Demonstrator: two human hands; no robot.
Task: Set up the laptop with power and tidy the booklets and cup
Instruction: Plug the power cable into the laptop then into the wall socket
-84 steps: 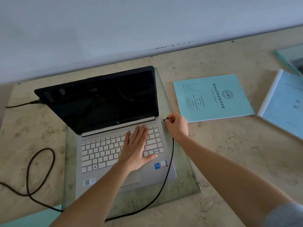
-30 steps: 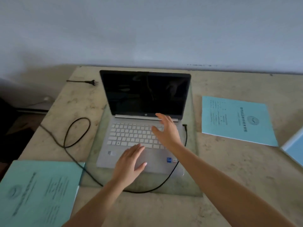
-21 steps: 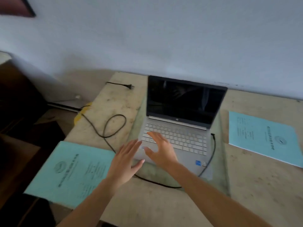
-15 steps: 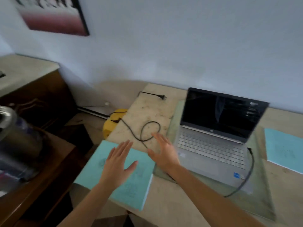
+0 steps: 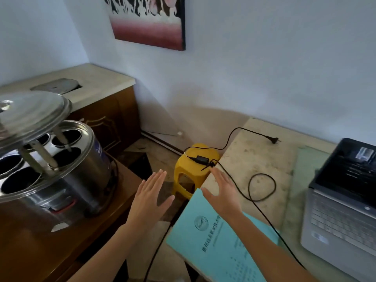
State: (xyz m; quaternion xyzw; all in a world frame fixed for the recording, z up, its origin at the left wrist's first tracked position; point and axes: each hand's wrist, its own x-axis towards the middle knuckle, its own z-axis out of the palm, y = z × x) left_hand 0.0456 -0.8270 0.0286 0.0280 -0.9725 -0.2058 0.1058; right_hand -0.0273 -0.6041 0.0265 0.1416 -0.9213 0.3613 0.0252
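The open silver laptop (image 5: 341, 202) stands at the right edge of view on a glass sheet. Its black power cable (image 5: 262, 192) loops over the stone table; the power brick (image 5: 201, 159) rests on a yellow stool (image 5: 191, 178), and the loose plug (image 5: 275, 140) lies on the table's far side. A light blue booklet (image 5: 215, 239) lies at the table's near left corner. My left hand (image 5: 150, 198) hovers open over the gap beside the table. My right hand (image 5: 223, 192) is open above the booklet's top edge, next to the cable. No cup is in view.
A steel multi-pot cooker (image 5: 53, 167) with a raised lid sits on a wooden cabinet (image 5: 40, 241) at the left. A stone-topped counter (image 5: 95, 82) stands behind it. A dark-framed picture (image 5: 148, 19) hangs on the wall.
The view has swung left from the laptop toward the stool and cooker. My right hand left the plug at the laptop's side; both hands moved left, open and holding nothing.
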